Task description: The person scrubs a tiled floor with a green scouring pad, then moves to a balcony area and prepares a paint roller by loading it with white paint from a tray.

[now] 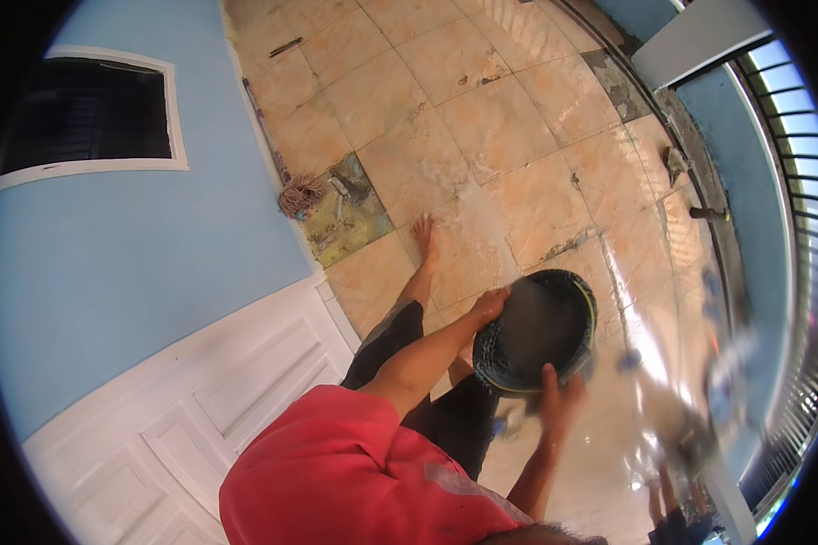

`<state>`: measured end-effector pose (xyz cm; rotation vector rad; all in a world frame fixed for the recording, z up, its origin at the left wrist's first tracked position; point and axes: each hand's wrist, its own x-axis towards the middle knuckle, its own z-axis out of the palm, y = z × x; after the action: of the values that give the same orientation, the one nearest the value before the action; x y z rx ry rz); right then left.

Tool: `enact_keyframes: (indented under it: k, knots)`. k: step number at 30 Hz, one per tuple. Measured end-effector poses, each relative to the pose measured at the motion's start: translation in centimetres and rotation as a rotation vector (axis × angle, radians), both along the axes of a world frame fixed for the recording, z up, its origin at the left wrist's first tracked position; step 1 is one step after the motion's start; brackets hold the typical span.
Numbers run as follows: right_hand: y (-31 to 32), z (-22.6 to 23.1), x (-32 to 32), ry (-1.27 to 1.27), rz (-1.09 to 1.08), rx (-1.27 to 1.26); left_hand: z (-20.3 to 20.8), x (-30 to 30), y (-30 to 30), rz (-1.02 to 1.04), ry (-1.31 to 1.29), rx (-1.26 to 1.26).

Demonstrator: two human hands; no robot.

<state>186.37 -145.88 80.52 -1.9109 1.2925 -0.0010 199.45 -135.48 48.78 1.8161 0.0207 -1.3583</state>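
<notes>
A round black bucket with a thin yellow line near its rim is tilted in front of me. My left hand is closed on its rim at the left side. At the near side, my right hand grips the bucket, thumb up against the rim; its fingers are partly blurred. Water runs from the bucket's far side and spreads over the tiled floor. The inside of the bucket looks dark and smeared, so its contents cannot be made out.
A string mop lies along the blue wall, beside a broken patch without tile. My bare foot stands near it. A white panelled door is at lower left. Bars line the right, with blurred things below.
</notes>
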Motion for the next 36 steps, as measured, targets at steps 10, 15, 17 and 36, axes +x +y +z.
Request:
enact_keyframes:
  k: [10,15,17,36]
  knots:
    - [1.9,4.5,28.0,0.191,0.344,-0.109,-2.4,16.9,1.3,-0.354,-0.247,-0.076]
    - [3.2,10.3,43.8,0.076,0.455,-0.248,2.7,36.4,-0.2,-0.285,-0.162,-0.206]
    - [2.3,13.6,48.9,0.014,0.480,-0.288,6.6,43.2,-1.3,-0.235,-0.145,-0.254]
    - [-28.1,14.3,47.6,-0.341,-0.135,0.100,22.6,55.0,-15.0,0.754,0.552,-0.512]
